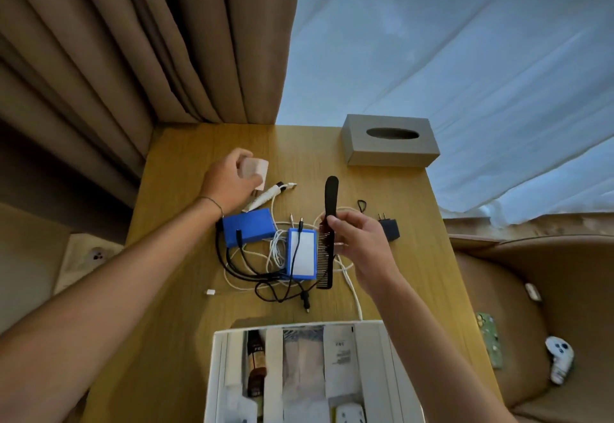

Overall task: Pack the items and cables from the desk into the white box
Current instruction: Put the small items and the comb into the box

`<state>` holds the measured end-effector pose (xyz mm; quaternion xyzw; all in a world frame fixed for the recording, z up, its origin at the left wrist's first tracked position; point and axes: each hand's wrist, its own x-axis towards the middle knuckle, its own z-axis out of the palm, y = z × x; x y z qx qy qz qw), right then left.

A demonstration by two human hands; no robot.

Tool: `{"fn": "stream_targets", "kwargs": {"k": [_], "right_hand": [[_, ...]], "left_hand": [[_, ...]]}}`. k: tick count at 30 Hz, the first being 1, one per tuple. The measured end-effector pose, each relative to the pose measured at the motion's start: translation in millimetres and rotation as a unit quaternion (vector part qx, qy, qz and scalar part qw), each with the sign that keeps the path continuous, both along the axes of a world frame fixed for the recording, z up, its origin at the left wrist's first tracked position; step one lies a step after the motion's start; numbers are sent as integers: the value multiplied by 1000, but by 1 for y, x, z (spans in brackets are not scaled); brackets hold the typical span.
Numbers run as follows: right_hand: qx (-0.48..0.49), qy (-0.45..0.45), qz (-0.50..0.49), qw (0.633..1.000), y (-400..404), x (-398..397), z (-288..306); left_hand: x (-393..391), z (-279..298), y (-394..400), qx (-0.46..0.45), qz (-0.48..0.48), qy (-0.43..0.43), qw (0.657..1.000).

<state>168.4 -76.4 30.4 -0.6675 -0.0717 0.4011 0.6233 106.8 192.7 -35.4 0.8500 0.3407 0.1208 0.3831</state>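
White box [219, 372], near edge of worktop [172, 289], partly filled. Right hand [362, 240] pinches black comb [327, 233] mid-spine: light, stiff. Left hand [232, 180] grips pale packet [254, 168], far left. Tangled cables [262, 269]: limp; gather in a bunch.

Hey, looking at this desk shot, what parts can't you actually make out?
- White box, head view: near end cut off by the bottom edge.
- Pale block: the left hand covers part of it.
- Comb: the right hand hides its middle.
- Box label print: too blurred to read.
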Motion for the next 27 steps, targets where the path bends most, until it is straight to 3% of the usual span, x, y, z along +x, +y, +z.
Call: {"fn": "stream_targets", "kwargs": {"k": [3, 7, 12, 15, 18, 22, 27], "right_hand": [[5, 5, 21, 1000, -18, -14, 11], [-6, -8, 55, 998, -47, -34, 23], [-60, -35, 82, 994, -87, -52, 28], [-144, -98, 126, 977, -111, -63, 22], [-262, -173, 186, 931, -131, -77, 5], [-424, -318, 260, 807, -143, -97, -18], [-485, -383, 300, 726, -131, -105, -27]], "left_hand": [[-22, 27, -24, -114, 41, -67, 990], [-55, 55, -59, -304, 64, -126, 942], [-88, 73, -105, -447, 58, -160, 878], [-103, 77, -134, -480, 76, -174, 856], [-115, 79, -163, -489, 75, -170, 853], [-128, 82, -201, -460, 56, -124, 877], [-143, 78, -233, -439, 33, -61, 896]]}}
